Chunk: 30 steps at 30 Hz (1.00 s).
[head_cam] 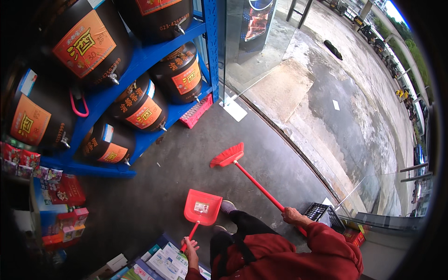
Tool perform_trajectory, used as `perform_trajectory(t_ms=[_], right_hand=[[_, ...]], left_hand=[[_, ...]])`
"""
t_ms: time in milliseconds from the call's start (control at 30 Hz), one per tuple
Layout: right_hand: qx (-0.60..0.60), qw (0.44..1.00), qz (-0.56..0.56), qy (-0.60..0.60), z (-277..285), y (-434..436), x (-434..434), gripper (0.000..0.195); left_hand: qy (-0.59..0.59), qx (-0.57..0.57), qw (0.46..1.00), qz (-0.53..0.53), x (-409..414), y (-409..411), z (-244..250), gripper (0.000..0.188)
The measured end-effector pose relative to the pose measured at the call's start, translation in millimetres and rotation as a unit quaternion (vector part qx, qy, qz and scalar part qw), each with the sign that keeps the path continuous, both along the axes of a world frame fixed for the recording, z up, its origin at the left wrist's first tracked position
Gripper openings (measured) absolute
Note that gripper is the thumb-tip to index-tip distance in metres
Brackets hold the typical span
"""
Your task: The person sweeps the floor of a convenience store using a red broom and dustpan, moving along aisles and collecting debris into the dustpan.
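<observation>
My right hand (293, 216) is closed around the red handle of a broom (227, 155), whose red bristles lie on the grey floor near the door track. The broom's handle runs from its head down to the right, past my hand. In my left hand (190, 245) is the short handle of a red plastic dustpan (203, 207); some of its fingers look loosely spread. A label is stuck inside the pan, which is beside my shoe (228, 206). Small light bits of litter (159, 164) lie on the floor left of the broom head.
Blue metal shelving (140, 63) with several dark jars (141, 105) stands at the left, a pink crate (197, 112) at its foot. Boxed goods (66, 210) are at lower left, cartons (168, 259) by my left hand. A black crate (325, 215) and glass door (259, 45) are at the right.
</observation>
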State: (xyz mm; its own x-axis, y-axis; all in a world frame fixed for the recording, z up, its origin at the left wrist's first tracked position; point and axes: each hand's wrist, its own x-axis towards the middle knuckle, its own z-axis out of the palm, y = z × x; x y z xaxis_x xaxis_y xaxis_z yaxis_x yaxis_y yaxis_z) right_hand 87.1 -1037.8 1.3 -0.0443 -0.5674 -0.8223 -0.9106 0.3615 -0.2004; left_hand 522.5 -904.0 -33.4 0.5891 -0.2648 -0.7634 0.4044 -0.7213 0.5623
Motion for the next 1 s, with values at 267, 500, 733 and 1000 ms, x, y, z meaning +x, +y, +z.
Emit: perform_trajectory(t_ms=[267,500,733,1000], right_hand=[[0.007,0.975,-0.206,-0.082,117,-20,-7,0.031],[-0.148,0.966,-0.204,-0.062,8,-142,29,0.028],[-0.163,0.979,-0.114,-0.048,-102,-211,61,0.026],[-0.011,0.982,-0.186,-0.018,-24,37,22,0.033]], left_hand=[[0.028,-0.042,0.999,0.005,-1,-18,-21,0.035],[0.119,-0.093,0.986,-0.065,12,-41,-37,0.029],[0.096,-0.079,0.987,-0.105,15,-41,-55,0.024],[0.066,-0.055,0.986,-0.144,12,-56,-35,0.024]])
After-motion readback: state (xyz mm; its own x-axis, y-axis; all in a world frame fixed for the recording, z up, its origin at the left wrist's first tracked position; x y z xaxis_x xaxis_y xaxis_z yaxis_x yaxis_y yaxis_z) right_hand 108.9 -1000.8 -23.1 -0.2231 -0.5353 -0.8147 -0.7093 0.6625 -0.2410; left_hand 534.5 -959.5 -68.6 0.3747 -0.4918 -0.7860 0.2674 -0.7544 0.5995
